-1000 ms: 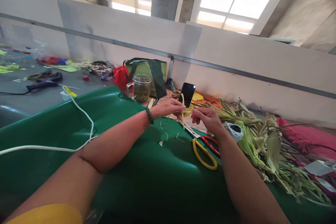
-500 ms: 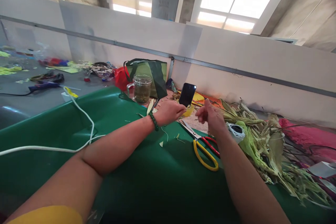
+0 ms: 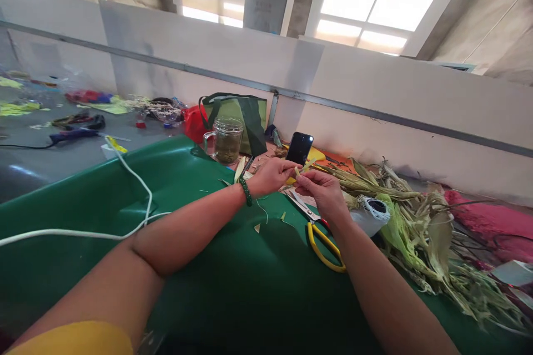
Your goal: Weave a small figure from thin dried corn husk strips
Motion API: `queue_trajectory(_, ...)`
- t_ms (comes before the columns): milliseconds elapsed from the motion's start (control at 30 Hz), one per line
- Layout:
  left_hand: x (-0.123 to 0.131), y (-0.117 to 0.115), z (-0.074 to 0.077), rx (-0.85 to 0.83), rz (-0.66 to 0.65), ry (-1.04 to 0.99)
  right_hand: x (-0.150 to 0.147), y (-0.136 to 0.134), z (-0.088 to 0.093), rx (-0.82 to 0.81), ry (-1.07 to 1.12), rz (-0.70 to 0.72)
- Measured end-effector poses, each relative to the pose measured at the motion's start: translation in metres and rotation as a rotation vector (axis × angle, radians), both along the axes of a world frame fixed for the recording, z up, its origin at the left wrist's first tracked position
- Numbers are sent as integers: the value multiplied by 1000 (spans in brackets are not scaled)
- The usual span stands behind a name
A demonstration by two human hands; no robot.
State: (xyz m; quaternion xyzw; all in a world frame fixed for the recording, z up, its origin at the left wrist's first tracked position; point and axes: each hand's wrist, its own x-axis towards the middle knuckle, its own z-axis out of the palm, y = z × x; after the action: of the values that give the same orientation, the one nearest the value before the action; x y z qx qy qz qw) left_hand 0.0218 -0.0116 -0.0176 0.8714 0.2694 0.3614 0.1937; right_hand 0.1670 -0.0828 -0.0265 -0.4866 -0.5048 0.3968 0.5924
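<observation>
In front of the propped phone [image 3: 300, 147], my left hand [image 3: 270, 176], with a green bead bracelet at its wrist, pinches a small pale yellow-green husk strip [image 3: 308, 166]. My right hand [image 3: 327, 191] meets it there, thumb and fingers closed on the same strip. My fingers hide part of it. Just below my right hand, scissors [image 3: 327, 252] with one yellow and one red handle lie on the green mat [image 3: 241, 283], partly covered by my wrist. Right of that wrist is a roll of white string [image 3: 375, 209].
Dried and green corn husks [image 3: 431, 222] pile up at right, beside a pink bundle [image 3: 487, 227]. A lidded glass mug [image 3: 228, 143] stands before a green bag [image 3: 254, 116]. A white cable [image 3: 70, 233] crosses the mat at left. Small scraps lie mid-mat.
My right hand has moved left to meet my left hand, and its fingers have closed on the husk strip. My left hand has hardly moved.
</observation>
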Motion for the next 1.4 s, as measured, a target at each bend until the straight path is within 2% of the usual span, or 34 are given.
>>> queue_trajectory(300,-5,-8,10,-280,-277,-32,4,2,-1,40,-233,-138)
queue_trajectory(533,-6,2,4,-385,-213,-149,6,2,-1,81,-342,-142)
queue_trajectory(633,-7,6,1,-473,-220,-174,9,1,-3,130,-485,-154)
queue_trajectory(700,-5,8,0,-549,-245,-236,9,0,-5,242,-689,-259)
queue_trajectory(800,0,7,-2,-644,-288,-343,3,-2,-8,549,-1086,-417)
queue_trajectory(867,3,5,-3,-711,-345,-370,-3,-4,-10,733,-1314,-412)
queue_trajectory(967,4,0,-4,-817,-405,-381,-10,-5,-12,844,-1482,-395)
queue_trajectory(1067,3,-3,-3,-865,-411,-393,-9,-3,-13,876,-1435,-382)
queue_trajectory(1167,0,-2,-1,-862,-422,-402,-5,1,-14,861,-1172,-373)
queue_trajectory(1267,-2,1,2,-837,-457,-373,0,5,-12,680,-808,-324)
queue_trajectory(1400,-5,3,6,-802,-486,-325,6,7,-8,398,-505,-175)
